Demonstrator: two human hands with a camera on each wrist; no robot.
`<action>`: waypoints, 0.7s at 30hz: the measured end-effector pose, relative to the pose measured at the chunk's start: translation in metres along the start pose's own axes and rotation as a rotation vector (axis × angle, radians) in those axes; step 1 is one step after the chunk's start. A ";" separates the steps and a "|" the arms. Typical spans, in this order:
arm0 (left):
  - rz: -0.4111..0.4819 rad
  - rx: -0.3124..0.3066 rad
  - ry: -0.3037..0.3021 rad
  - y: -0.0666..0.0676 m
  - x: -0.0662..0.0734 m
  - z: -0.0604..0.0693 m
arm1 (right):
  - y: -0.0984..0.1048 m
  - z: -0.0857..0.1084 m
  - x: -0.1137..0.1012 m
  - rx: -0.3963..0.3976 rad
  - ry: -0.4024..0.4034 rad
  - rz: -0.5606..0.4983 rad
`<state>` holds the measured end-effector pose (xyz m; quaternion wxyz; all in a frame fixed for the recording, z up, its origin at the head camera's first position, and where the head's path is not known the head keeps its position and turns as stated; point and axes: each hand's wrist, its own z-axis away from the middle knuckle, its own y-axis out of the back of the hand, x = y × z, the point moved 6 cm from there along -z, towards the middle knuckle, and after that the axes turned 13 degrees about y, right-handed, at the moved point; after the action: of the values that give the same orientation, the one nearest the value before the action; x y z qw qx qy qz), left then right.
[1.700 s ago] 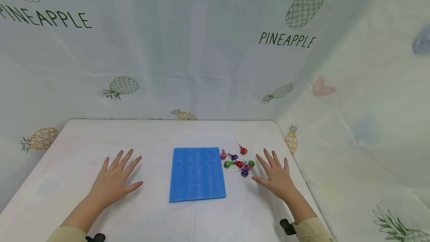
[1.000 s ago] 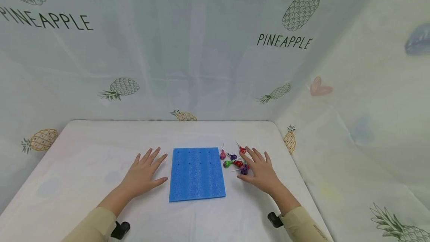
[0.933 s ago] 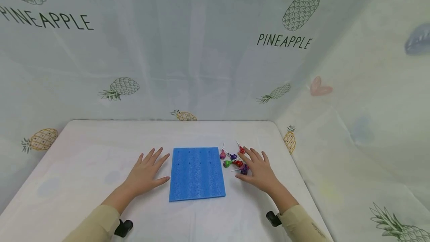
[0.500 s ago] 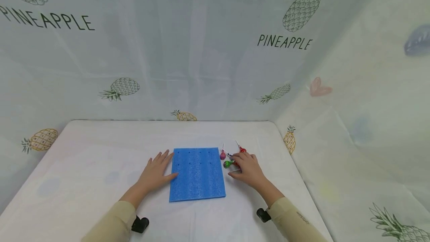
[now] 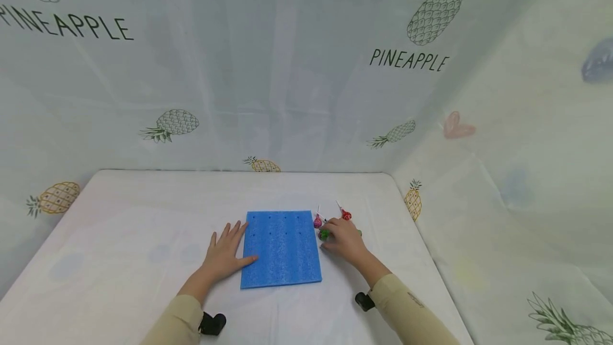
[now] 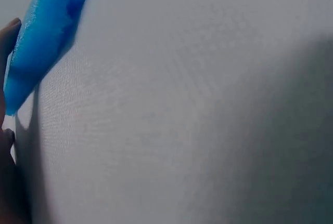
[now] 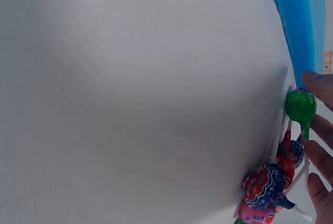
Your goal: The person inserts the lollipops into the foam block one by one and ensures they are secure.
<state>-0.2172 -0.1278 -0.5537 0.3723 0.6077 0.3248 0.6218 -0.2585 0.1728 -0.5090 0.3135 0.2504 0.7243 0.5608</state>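
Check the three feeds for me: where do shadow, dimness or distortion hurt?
Head: evenly lit, PINEAPPLE lettering sharp, but the lollipops are small and partly behind the right hand. Left wrist: dim, broad dark shadow at picture right, left hand very dark at the opposite edge, blue foam board soft. Right wrist: greyish, yet the green-wrapped lollipop stands out; the board's edge looks bowed.

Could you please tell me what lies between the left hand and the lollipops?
The blue board lies between the left hand and the lollipops in the head view.
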 end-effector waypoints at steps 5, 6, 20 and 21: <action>-0.023 0.008 -0.007 -0.005 -0.002 0.000 | -0.005 -0.003 0.005 0.018 -0.049 -0.055; -0.021 0.009 -0.006 -0.005 -0.002 0.000 | -0.006 -0.004 0.006 0.025 -0.056 -0.068; -0.023 0.032 -0.026 -0.002 0.002 0.005 | -0.009 -0.008 0.009 0.009 -0.122 -0.137; -0.028 0.026 -0.022 -0.001 0.002 0.005 | -0.009 -0.009 0.010 0.012 -0.134 -0.160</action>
<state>-0.2124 -0.1252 -0.5535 0.3765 0.6149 0.3372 0.6054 -0.2720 0.1720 -0.5178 0.4034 0.2306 0.7226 0.5117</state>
